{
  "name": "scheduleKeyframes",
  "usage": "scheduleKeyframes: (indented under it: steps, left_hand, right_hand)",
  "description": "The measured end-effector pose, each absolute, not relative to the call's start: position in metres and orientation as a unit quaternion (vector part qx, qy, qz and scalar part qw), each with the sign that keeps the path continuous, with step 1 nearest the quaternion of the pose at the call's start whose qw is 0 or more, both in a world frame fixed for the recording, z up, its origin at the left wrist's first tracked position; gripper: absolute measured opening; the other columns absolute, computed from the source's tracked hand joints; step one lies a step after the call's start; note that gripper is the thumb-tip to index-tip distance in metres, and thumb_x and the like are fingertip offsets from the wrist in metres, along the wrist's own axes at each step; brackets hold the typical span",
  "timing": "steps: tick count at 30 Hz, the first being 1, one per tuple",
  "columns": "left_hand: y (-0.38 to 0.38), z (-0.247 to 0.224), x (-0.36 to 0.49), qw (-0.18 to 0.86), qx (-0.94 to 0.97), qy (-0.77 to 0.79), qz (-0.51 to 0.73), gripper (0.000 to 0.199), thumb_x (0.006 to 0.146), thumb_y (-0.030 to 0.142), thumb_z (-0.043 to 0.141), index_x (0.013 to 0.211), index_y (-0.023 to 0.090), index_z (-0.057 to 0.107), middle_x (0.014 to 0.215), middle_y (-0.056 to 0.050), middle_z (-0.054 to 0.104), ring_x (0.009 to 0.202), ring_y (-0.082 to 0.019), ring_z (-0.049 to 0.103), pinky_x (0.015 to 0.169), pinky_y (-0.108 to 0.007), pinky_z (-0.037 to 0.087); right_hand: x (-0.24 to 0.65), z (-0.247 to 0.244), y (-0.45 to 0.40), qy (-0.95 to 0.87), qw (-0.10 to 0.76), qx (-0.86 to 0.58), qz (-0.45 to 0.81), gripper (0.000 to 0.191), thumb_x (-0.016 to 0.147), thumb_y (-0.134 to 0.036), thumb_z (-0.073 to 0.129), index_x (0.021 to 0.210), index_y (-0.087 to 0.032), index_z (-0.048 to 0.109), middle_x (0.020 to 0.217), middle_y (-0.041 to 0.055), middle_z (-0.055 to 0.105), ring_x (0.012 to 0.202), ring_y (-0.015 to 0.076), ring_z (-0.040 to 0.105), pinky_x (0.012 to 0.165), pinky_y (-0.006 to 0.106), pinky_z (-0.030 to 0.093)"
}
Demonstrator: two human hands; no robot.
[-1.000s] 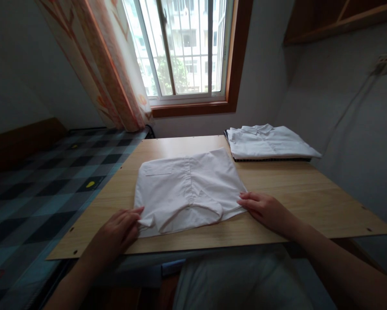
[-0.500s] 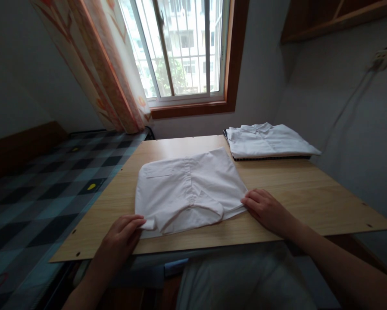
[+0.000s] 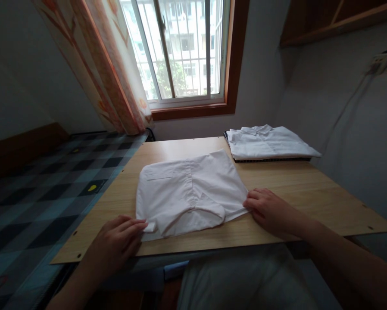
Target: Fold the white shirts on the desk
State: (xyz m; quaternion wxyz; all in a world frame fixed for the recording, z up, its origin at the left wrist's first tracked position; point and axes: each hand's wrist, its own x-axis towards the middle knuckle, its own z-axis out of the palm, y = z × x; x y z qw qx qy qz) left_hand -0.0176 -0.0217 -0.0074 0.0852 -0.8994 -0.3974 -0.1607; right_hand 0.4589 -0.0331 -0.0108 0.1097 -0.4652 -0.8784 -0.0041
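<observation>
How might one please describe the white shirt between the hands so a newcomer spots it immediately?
Find the window, then the wooden table below. On its near part lies a white shirt. Unlike the white garment at the far right, it has the left hand and right hand at its edges.

Palms of the left hand [image 3: 120, 232] and right hand [image 3: 269, 209] are hidden. Both forearms [image 3: 342, 256] are cut off by the frame. Under-layers of the white shirt [image 3: 167, 189] are concealed. A folded white garment [image 3: 274, 142] mostly covers the dark item [image 3: 273, 159] beneath. The wall shelf [image 3: 342, 31] runs out of frame.
</observation>
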Motion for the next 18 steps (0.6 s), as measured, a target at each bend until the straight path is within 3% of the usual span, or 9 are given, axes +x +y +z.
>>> scheduleKeyframes:
  steps: [5, 8, 11, 13, 15, 18]
  left_hand:
    - [0.019, 0.041, 0.006, 0.028, -0.881, -0.432, -0.189, 0.031, 0.093, 0.034, 0.045, 0.103, 0.023, 0.073, 0.092, -0.005, 0.073, 0.086, -0.02, 0.066, 0.077, -0.031, 0.053]
    - [0.072, 0.046, 0.054, 0.037, -0.874, -0.429, -0.225, 0.035, 0.093, 0.03, 0.043, 0.113, 0.019, 0.069, 0.107, -0.008, 0.072, 0.102, -0.022, 0.063, 0.093, -0.037, 0.05]
    - [0.119, 0.022, 0.1, 0.087, -0.86, -0.471, -0.176, 0.042, 0.09, 0.019, 0.041, 0.124, 0.014, 0.064, 0.129, -0.012, 0.064, 0.124, -0.024, 0.053, 0.109, -0.04, 0.039]
    - [0.138, -0.001, 0.116, 0.104, -0.835, -0.527, -0.122, 0.045, 0.092, 0.024, 0.042, 0.133, 0.014, 0.058, 0.145, -0.012, 0.052, 0.138, -0.025, 0.041, 0.117, -0.043, 0.028]
    - [0.146, -0.022, 0.121, 0.089, -0.818, -0.563, -0.08, 0.048, 0.097, 0.034, 0.038, 0.142, 0.02, 0.05, 0.153, -0.008, 0.042, 0.144, -0.025, 0.032, 0.12, -0.046, 0.021]
    - [0.148, -0.038, 0.116, 0.054, -0.811, -0.581, -0.04, 0.054, 0.099, 0.047, 0.032, 0.149, 0.027, 0.041, 0.159, -0.006, 0.033, 0.147, -0.025, 0.026, 0.12, -0.049, 0.017]
  right_hand:
    - [0.437, 0.025, 0.014, -0.894, 0.162, -0.417, 0.032, 0.029, 0.083, -0.005, 0.052, 0.097, -0.017, 0.074, 0.097, 0.009, 0.07, 0.09, 0.0193, 0.064, 0.083, 0.031, 0.048]
    - [0.391, 0.029, 0.066, -0.902, 0.207, -0.374, 0.055, 0.039, 0.085, -0.003, 0.048, 0.111, -0.016, 0.072, 0.113, 0.0107, 0.07, 0.102, 0.0188, 0.064, 0.092, 0.031, 0.048]
    - [0.341, 0.014, 0.115, -0.899, 0.166, -0.401, 0.052, 0.045, 0.089, -0.004, 0.041, 0.127, -0.012, 0.064, 0.13, 0.0134, 0.063, 0.12, 0.0201, 0.057, 0.105, 0.033, 0.041]
    - [0.317, -0.004, 0.136, -0.87, 0.135, -0.472, 0.051, 0.046, 0.096, -0.017, 0.041, 0.141, -0.013, 0.051, 0.147, 0.014, 0.049, 0.138, 0.0246, 0.04, 0.115, 0.04, 0.03]
    - [0.305, -0.024, 0.147, -0.831, 0.126, -0.538, 0.067, 0.052, 0.101, -0.038, 0.037, 0.15, -0.021, 0.039, 0.158, 0.0086, 0.032, 0.147, 0.0291, 0.024, 0.118, 0.053, 0.019]
    - [0.303, -0.045, 0.152, -0.805, 0.128, -0.574, 0.072, 0.059, 0.101, -0.056, 0.027, 0.153, -0.028, 0.032, 0.162, 0.004, 0.023, 0.149, 0.03, 0.015, 0.117, 0.063, 0.007]
